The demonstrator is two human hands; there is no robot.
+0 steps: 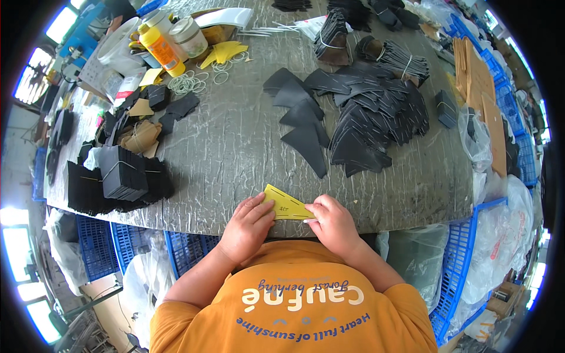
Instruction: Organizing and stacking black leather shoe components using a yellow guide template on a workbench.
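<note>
A yellow triangular template (283, 204) with dark slots and a handwritten mark lies at the table's near edge, in front of my body. My left hand (252, 220) holds its left side, fingers together and pressed on the edge. At its narrow right end my right hand (334, 220) is closed in a pinch, with a small white bit showing by the thumb that I cannot identify. Whether a dark piece lies under the template is hidden. Beyond my hands, loose black curved pieces (303, 150) fan out beside a larger heap of black pieces (376, 117) with pale edge marks.
Bundled black stacks (125, 176) stand at the left. Behind them are rubber bands (187, 83), a yellow bottle (160, 50) and a lidded jar (188, 36). Tied black bundles (403, 60) sit at the back right. Blue crates (459, 265) and plastic bags flank the table (229, 135).
</note>
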